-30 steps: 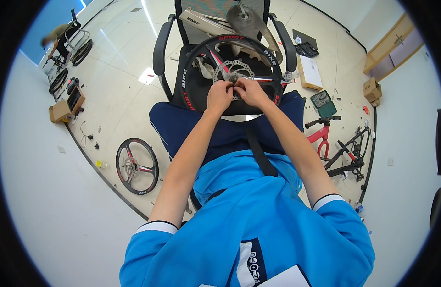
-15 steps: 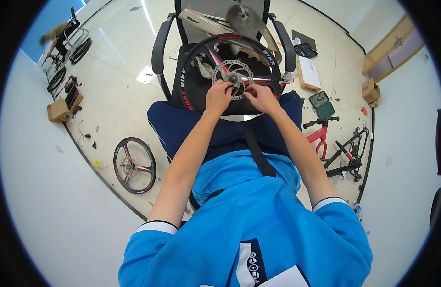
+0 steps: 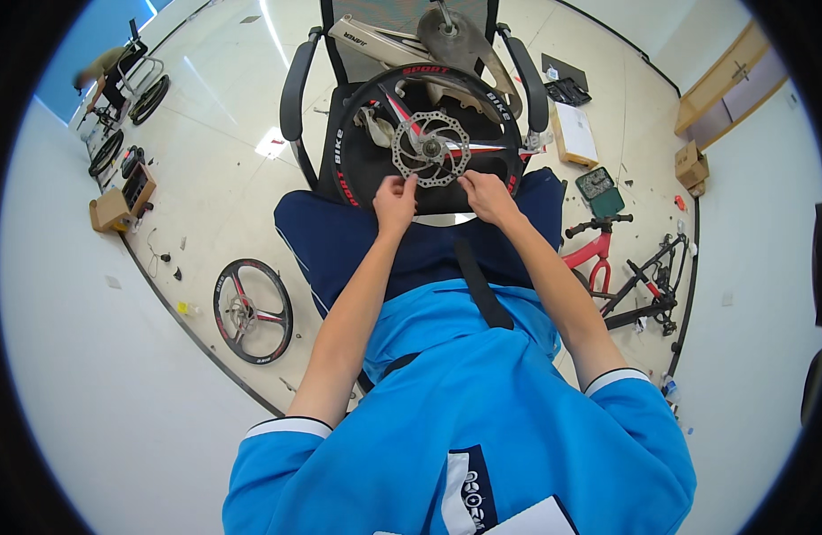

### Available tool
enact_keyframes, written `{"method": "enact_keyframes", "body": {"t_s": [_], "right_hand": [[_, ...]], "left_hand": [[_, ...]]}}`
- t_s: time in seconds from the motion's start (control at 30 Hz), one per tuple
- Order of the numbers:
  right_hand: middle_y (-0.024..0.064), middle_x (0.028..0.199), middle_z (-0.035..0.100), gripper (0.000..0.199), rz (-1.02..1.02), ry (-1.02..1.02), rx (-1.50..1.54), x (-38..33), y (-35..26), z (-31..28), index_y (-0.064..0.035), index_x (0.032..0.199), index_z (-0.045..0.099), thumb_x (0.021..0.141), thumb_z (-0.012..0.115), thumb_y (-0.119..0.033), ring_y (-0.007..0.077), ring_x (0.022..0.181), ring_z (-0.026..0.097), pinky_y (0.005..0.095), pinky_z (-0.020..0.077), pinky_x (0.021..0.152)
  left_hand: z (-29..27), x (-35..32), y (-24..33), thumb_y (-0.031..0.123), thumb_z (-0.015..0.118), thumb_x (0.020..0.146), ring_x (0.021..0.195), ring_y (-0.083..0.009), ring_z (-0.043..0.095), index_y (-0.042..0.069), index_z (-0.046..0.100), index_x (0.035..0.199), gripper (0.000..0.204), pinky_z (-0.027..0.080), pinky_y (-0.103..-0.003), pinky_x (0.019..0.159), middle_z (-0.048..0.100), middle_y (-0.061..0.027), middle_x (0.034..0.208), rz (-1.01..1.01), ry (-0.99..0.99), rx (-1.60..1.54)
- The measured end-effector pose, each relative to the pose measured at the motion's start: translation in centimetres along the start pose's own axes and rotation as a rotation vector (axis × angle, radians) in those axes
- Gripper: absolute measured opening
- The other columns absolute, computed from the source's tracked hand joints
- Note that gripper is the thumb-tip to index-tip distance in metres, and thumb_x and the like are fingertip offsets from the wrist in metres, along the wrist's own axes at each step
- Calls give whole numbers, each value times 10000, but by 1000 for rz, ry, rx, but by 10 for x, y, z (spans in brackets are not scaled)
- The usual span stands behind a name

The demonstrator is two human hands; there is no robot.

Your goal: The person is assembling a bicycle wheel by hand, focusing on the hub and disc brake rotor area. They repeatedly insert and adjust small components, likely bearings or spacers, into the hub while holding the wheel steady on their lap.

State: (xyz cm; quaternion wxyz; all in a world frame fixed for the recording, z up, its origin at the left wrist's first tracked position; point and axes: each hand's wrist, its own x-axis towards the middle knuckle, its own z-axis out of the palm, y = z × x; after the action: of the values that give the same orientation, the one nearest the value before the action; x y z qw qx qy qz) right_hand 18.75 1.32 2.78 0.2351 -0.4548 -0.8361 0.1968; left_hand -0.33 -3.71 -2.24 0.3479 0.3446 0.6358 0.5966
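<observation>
A silver brake disc (image 3: 396, 160) with a toothed, holed rim lies over the hub of a black bicycle wheel (image 3: 338, 147) with red and silver spokes. The wheel rests flat on the chair seat in front of my knees. My left hand (image 3: 396, 205) is closed, its thumb and finger pinched at the disc's lower left edge. At the lower right edge of the disc, my right hand (image 3: 489, 197) is closed in a similar pinch. The fingertips partly cover the edge they touch; anything small between them cannot be made out.
A pale bicycle frame (image 3: 375, 40) lies on the office chair (image 3: 291, 89) behind the wheel. Another wheel (image 3: 253, 310) leans at the left. Red and black frames (image 3: 598, 259), a green case (image 3: 605, 201) and a cardboard box (image 3: 690, 165) are at the right. A person (image 3: 103, 71) bends at far left.
Both hands have drawn back from the hub area toward me, to the disc's lower edge. The disc's centre is uncovered now. The wheel stays in place.
</observation>
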Motion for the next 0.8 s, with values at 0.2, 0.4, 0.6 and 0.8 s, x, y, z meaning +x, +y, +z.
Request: {"method": "enact_keyframes", "body": {"t_s": [0.2, 0.4, 0.6, 0.8], "right_hand": [[250, 752, 628, 295, 38, 66, -4, -7, -5, 14, -3, 803, 619, 956, 526, -237, 446, 759, 616, 520, 485, 686], [259, 768, 643, 322, 147, 186, 32, -12, -33, 50, 9, 811, 666, 948, 519, -243, 444, 766, 633, 513, 505, 727], [253, 789, 647, 345, 186, 123, 118, -12, -37, 54, 14, 789, 665, 953, 506, -243, 430, 779, 633, 491, 496, 739], [204, 700, 636, 349, 132, 134, 241, -9, -35, 40, 22, 762, 647, 945, 527, -250, 377, 686, 637, 427, 491, 662]], "left_hand": [[13, -3, -11, 210, 582, 973, 544, -93, 565, -5, 600, 827, 261, 449, -230, 465, 640, -71, 723, -137, -290, -269], [8, 0, -11, 200, 580, 973, 549, -86, 560, 3, 605, 808, 258, 447, -228, 473, 632, -58, 708, -134, -244, -301], [-4, 14, -11, 184, 592, 958, 540, -96, 574, -10, 617, 840, 228, 449, -232, 461, 644, -73, 717, -132, -301, -225], [-2, 5, -7, 233, 592, 967, 560, -105, 579, -13, 612, 850, 273, 470, -242, 484, 640, -81, 732, -177, -311, -329]]}}
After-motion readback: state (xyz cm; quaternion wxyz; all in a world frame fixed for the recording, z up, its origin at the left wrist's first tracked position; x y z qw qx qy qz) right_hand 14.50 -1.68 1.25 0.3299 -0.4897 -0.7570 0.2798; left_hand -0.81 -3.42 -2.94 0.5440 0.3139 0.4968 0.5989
